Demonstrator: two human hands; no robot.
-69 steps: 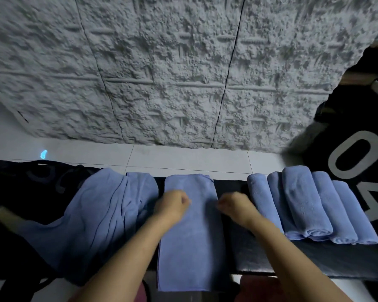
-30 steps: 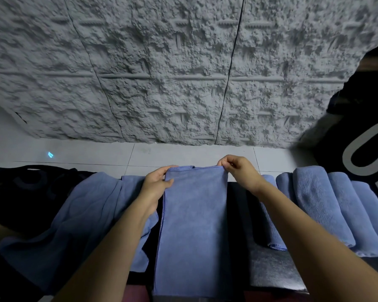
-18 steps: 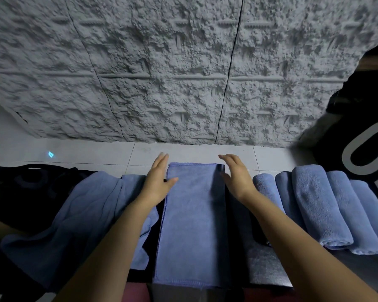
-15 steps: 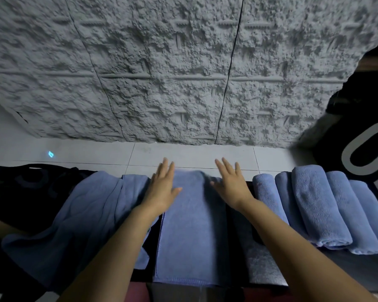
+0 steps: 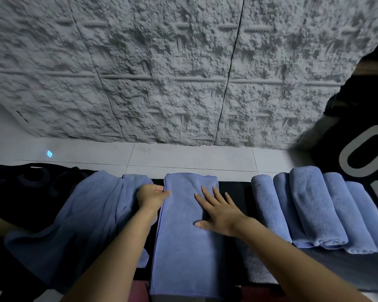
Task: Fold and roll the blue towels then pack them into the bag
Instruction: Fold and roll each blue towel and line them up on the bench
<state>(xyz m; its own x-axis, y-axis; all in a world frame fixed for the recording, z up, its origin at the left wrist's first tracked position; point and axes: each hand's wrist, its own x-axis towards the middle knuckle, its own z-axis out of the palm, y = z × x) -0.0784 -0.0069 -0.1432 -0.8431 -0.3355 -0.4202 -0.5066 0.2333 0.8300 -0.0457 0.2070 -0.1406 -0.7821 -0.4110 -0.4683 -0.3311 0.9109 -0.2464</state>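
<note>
A blue towel folded into a long strip lies lengthwise on the dark bench. My right hand presses flat on its upper half with fingers spread. My left hand is at the strip's left edge near the far end, thumb on top and fingers under the edge. Several rolled blue towels lie side by side to the right. A loose pile of blue towels lies to the left, partly over a black bag.
A black cloth with large grey numerals hangs at the right. Behind the bench are white floor tiles and a rough grey wall. A reddish surface shows below the bench's near edge.
Both hands held the towel's far corners, then laid them down and pressed flat. Now my right hand has slid toward me along the strip and my left has gone to its left edge.
</note>
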